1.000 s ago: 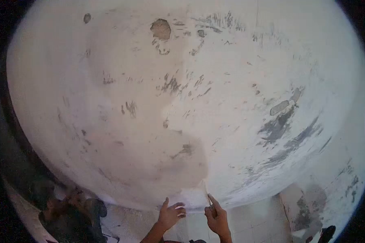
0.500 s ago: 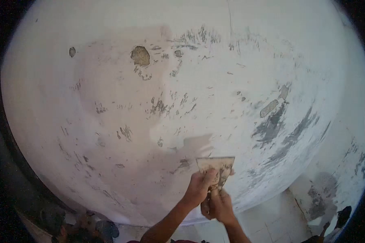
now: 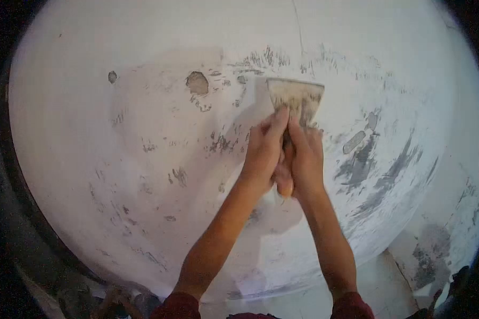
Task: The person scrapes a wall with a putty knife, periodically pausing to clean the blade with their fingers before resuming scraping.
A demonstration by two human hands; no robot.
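Putty knife (image 3: 295, 95), clenched by left hand (image 3: 263, 151) and right hand (image 3: 303, 157), skims the patchy wall (image 3: 143, 133); next stroke likely wants even pressure.

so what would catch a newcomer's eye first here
The two arms reaching up the middle: the left hand and right hand clasp a wide scraper together, its blade against the white wall above centre. Left of the blade there is a round bare patch in the coating. To the right, dark grey streaks smear across the wall.
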